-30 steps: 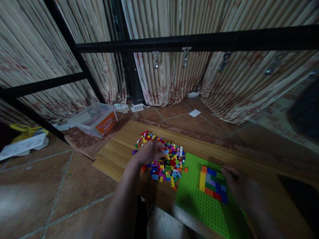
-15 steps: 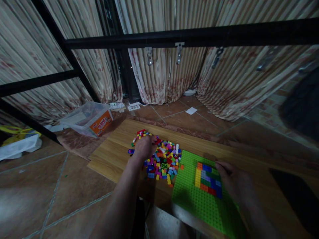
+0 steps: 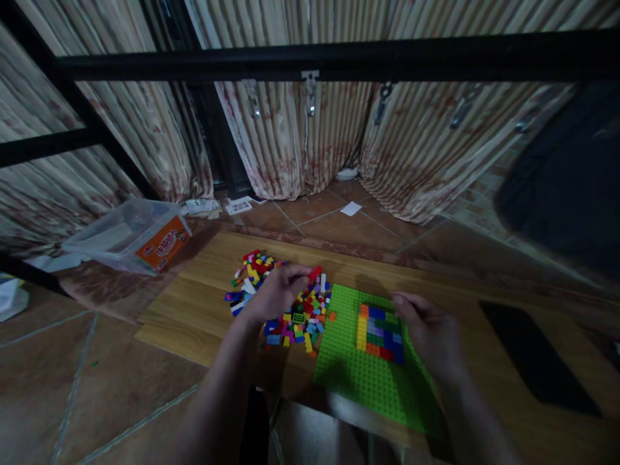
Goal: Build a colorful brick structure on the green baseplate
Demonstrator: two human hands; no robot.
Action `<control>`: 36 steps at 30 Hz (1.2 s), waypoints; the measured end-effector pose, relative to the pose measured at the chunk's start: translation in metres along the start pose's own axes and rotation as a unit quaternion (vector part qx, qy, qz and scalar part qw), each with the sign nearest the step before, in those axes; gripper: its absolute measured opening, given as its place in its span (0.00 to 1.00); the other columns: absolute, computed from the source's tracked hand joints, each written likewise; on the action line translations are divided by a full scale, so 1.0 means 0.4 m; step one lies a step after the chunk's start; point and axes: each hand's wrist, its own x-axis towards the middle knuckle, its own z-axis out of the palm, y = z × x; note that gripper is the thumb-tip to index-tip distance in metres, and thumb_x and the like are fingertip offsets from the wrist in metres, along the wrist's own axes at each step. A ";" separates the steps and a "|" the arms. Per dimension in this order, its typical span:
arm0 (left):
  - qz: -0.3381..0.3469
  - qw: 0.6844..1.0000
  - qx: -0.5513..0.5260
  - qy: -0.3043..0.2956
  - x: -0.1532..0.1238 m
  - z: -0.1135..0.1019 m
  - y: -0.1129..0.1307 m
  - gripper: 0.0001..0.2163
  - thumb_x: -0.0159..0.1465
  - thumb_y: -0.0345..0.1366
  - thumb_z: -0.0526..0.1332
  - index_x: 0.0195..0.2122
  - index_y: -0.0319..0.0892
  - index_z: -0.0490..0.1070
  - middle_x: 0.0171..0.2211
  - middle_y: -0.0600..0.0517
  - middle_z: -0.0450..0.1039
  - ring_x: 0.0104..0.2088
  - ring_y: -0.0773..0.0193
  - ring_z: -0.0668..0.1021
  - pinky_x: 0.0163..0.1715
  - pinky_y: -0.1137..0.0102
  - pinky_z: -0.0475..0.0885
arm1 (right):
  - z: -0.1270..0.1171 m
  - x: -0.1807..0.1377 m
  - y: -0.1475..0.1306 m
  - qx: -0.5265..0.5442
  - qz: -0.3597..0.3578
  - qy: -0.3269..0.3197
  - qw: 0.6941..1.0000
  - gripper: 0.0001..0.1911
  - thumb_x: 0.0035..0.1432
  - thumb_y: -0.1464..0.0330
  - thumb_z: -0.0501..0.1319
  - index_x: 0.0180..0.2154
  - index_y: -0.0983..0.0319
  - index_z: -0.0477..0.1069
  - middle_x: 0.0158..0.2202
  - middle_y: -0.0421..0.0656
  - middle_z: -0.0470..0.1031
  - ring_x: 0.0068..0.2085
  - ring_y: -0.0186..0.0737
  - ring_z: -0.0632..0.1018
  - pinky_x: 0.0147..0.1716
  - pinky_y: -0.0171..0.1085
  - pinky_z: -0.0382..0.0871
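Head view: a wooden surface (image 3: 188,303) carries a green baseplate (image 3: 358,387) and, just beside it, a heap of loose bricks (image 3: 305,314). Over the heap is the left hand (image 3: 275,294); the right hand (image 3: 434,330), curled (whether around anything, I cannot tell), is by the baseplate's brick patch (image 3: 379,333). The left pinches a red brick (image 3: 315,273).

"Colour of the baseplate (image 3: 349,384)?"

"Bright green, with an all-over pattern of studs."

"On the built patch (image 3: 380,336)?"

"Yellow down one edge, then blues, green, orange, red."

"For the brick (image 3: 316,272) at the left hand (image 3: 275,294)?"

"Plain red."

"And on the curtains (image 3: 285,142)?"

"Pale stripes with reddish blotches."
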 end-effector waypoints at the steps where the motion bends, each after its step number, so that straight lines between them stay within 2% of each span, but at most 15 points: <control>1: -0.005 0.999 -0.044 -0.011 0.002 0.033 0.010 0.10 0.61 0.38 0.59 0.38 0.38 0.75 0.31 0.52 0.74 0.32 0.67 0.73 0.34 0.74 0.67 | 0.003 -0.005 -0.012 0.034 0.011 -0.009 0.999 0.19 0.52 0.54 0.61 0.38 0.61 0.78 0.37 0.47 0.81 0.33 0.43 0.79 0.35 0.42 0.72; 3: -0.027 0.988 -0.144 -0.038 0.006 0.108 0.028 0.10 0.61 0.38 0.60 0.38 0.37 0.75 0.30 0.52 0.73 0.30 0.68 0.72 0.32 0.75 0.66 | 0.010 -0.017 -0.036 0.080 0.030 -0.041 0.995 0.20 0.51 0.54 0.63 0.39 0.61 0.78 0.35 0.46 0.81 0.32 0.42 0.78 0.33 0.40 0.72; 7: -0.063 0.960 -0.271 -0.041 0.007 0.243 0.053 0.11 0.58 0.39 0.63 0.37 0.37 0.74 0.29 0.52 0.72 0.29 0.70 0.72 0.30 0.76 0.66 | 0.015 -0.038 -0.060 0.145 0.052 -0.093 0.984 0.20 0.50 0.54 0.65 0.40 0.60 0.79 0.34 0.45 0.81 0.33 0.40 0.77 0.34 0.38 0.71; 9: -0.067 0.947 -0.312 -0.041 0.004 0.287 0.058 0.12 0.57 0.40 0.65 0.36 0.37 0.74 0.29 0.53 0.72 0.28 0.71 0.72 0.30 0.76 0.66 | 0.012 -0.041 -0.055 0.163 0.062 -0.101 0.979 0.19 0.49 0.55 0.66 0.39 0.60 0.79 0.33 0.44 0.81 0.33 0.39 0.77 0.34 0.38 0.71; 12: -0.083 0.939 -0.331 -0.031 0.000 0.326 0.058 0.13 0.56 0.42 0.66 0.35 0.37 0.72 0.28 0.53 0.71 0.26 0.71 0.73 0.29 0.76 0.68 | 0.004 -0.039 -0.037 0.170 0.071 -0.086 0.979 0.18 0.48 0.56 0.67 0.37 0.60 0.80 0.31 0.43 0.80 0.31 0.38 0.75 0.33 0.37 0.69; 18: -0.097 0.940 -0.325 -0.033 0.000 0.352 0.054 0.12 0.55 0.40 0.67 0.34 0.37 0.71 0.29 0.53 0.72 0.26 0.72 0.74 0.30 0.75 0.70 | -0.012 -0.032 -0.031 0.163 0.066 -0.064 0.982 0.19 0.46 0.54 0.67 0.34 0.62 0.79 0.29 0.44 0.79 0.29 0.38 0.74 0.30 0.36 0.68; 23: -0.092 0.946 -0.310 -0.027 0.003 0.359 0.060 0.10 0.56 0.38 0.66 0.34 0.36 0.72 0.28 0.53 0.72 0.26 0.73 0.74 0.29 0.76 0.70 | -0.019 -0.032 -0.033 0.145 0.064 -0.087 0.983 0.21 0.47 0.53 0.66 0.35 0.64 0.78 0.30 0.45 0.79 0.30 0.39 0.75 0.31 0.36 0.68; 27: -0.088 0.946 -0.309 -0.031 0.005 0.363 0.067 0.08 0.56 0.36 0.65 0.33 0.37 0.72 0.29 0.54 0.71 0.27 0.72 0.73 0.30 0.76 0.72 | -0.020 -0.030 -0.024 0.159 0.075 -0.084 0.981 0.21 0.43 0.54 0.69 0.35 0.63 0.77 0.29 0.43 0.78 0.30 0.37 0.74 0.31 0.35 0.67; 36: -0.070 0.970 -0.233 -0.001 0.026 0.332 0.048 0.05 0.59 0.33 0.60 0.34 0.37 0.72 0.26 0.54 0.72 0.25 0.71 0.73 0.28 0.76 0.70 | -0.038 -0.015 -0.007 0.141 0.089 -0.070 0.984 0.20 0.45 0.55 0.67 0.35 0.63 0.77 0.27 0.42 0.77 0.28 0.36 0.73 0.29 0.35 0.66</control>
